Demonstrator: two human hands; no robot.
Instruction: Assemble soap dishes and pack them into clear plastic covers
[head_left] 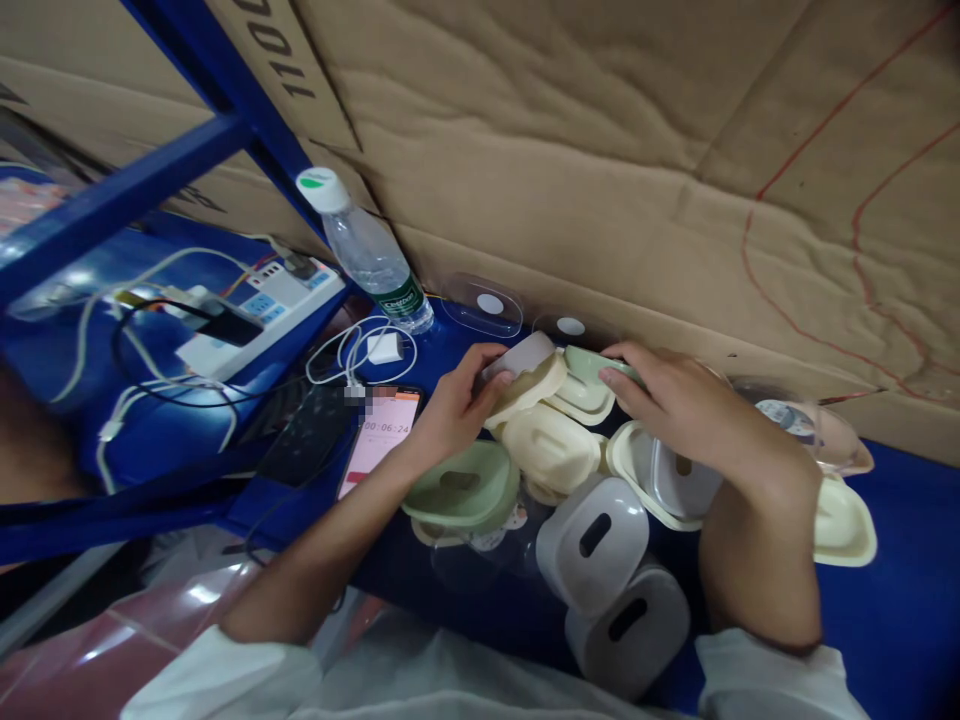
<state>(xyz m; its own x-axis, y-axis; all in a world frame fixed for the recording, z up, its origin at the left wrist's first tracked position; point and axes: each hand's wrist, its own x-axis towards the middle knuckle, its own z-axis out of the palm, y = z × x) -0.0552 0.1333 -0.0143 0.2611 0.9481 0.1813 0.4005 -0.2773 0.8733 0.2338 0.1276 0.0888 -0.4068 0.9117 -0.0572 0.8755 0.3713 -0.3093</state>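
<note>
Well, left hand [474,392] clasps grey piece [525,352], right hand [651,385] green piece [589,362] (between thumb and fingers).

Grey tubs [595,580] — smooth, semi-gloss plast.

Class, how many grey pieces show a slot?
3: the lowest grey piece, the middle grey piece just beyond it, and the far grey piece, partly behind the right forearm. Others may be hidden.

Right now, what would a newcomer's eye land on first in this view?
Probably the cluster of pastel plastic pieces at centre, the left hand holding a grey piece and the right hand a green piece. Then the clear bottle near the cardboard, and the lit phone reading 00:06:24 beside the left forearm.
</note>
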